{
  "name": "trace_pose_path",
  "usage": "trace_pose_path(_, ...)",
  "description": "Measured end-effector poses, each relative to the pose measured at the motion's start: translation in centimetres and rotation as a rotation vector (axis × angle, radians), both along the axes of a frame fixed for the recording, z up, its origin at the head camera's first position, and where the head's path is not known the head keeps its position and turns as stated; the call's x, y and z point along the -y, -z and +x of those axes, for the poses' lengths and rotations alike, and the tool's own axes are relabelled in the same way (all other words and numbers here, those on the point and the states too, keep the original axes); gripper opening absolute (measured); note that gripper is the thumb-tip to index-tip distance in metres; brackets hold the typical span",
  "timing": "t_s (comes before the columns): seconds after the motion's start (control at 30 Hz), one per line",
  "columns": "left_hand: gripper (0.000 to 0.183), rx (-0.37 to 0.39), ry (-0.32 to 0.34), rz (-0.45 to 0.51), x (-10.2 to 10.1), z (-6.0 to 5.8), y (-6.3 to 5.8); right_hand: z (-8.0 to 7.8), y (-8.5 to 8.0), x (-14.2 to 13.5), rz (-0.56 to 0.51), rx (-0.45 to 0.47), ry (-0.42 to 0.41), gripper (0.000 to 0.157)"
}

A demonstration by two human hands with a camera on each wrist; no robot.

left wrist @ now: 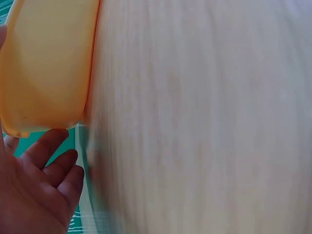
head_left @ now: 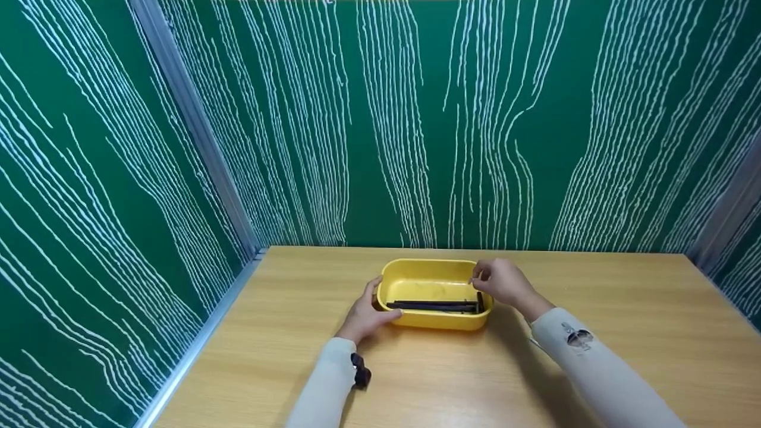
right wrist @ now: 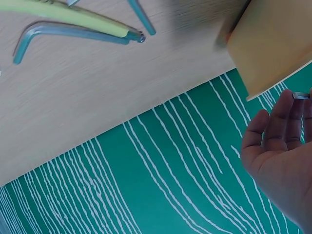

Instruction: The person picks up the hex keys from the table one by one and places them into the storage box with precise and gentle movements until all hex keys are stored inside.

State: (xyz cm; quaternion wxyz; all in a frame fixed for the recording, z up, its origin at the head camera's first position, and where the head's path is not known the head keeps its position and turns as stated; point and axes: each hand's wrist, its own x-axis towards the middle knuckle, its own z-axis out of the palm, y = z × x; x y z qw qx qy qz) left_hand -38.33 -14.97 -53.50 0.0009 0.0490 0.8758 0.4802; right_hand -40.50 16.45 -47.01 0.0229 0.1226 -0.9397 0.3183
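A yellow plastic tub (head_left: 427,321) stands on the table. My left hand (head_left: 365,315) holds its left end, thumb at the near rim and fingers along the outer end wall. In the left wrist view, the fingers (left wrist: 46,148) touch the tub's end. Inside the tub, dark rods (head_left: 437,306) lie along the near wall; a shorter upright piece shows at their right end. My right hand (head_left: 501,280) is over the tub's right rim and pinches a small metal rod (right wrist: 301,96), with only its end visible.
In the right wrist view, an L-shaped hex key (right wrist: 73,30), a yellow-green-sleeved tool (right wrist: 92,20) and another metal rod (right wrist: 142,17) lie on the wooden table (head_left: 279,356). Green walls (head_left: 553,131) with white wavy lines stand at the back and sides.
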Motion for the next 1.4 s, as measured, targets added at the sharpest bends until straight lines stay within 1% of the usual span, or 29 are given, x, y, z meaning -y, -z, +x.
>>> trace_pose_path(0.1, 0.101, -0.006, -0.006, -0.008, 0.0, 0.0, -0.1, 0.0, 0.0, 0.4, 0.003, 0.001, 0.001, 0.004)
trace_pose_path(0.23, 0.102, -0.019, 0.007, -0.008, 0.0, 0.1, -0.1, 0.1, 0.0, 0.9, 0.006, -0.003, 0.004, 0.005)
trace_pose_path(0.33, 0.102, -0.019, 0.013, -0.016, 0.1, 0.1, -0.1, 0.1, 0.1, 1.3, -0.008, 0.021, 0.006, 0.006)
trace_pose_path(0.47, 0.102, -0.008, 0.005, -0.031, 0.1, 0.1, 0.1, 0.1, 0.4, 1.7, -0.032, 0.074, 0.023, 0.004)
trace_pose_path(0.57, 0.102, 0.005, 0.001, -0.033, 0.1, 0.1, 0.1, 0.0, 0.6, 1.9, -0.037, 0.085, 0.028, 0.003)
trace_pose_path(0.67, 0.102, 0.009, -0.001, -0.025, 0.2, 0.1, 0.2, -0.1, 0.8, 2.0, -0.030, 0.071, 0.020, 0.004)
trace_pose_path(0.87, 0.103, 0.018, -0.010, -0.027, 0.0, 0.1, 0.1, -0.3, 1.2, 2.3, -0.012, 0.007, -0.035, 0.005)
trace_pose_path(1.03, 0.103, 0.026, -0.018, -0.028, 0.0, -0.1, 0.1, -0.3, 1.4, 2.8, -0.016, 0.012, -0.059, 0.004)
trace_pose_path(1.13, 0.102, 0.025, -0.020, -0.032, 0.0, -0.1, 0.0, -0.4, 1.7, 3.1, -0.007, -0.002, -0.077, 0.005)
trace_pose_path(1.23, 0.102, 0.003, -0.004, -0.012, 0.1, 0.0, -0.1, -0.6, 2.0, 3.4, 0.019, -0.029, -0.086, 0.006)
trace_pose_path(1.4, 0.100, -0.016, 0.029, 0.023, 0.2, 0.1, 0.0, -0.7, 2.6, 3.8, 0.069, -0.033, -0.092, 0.009)
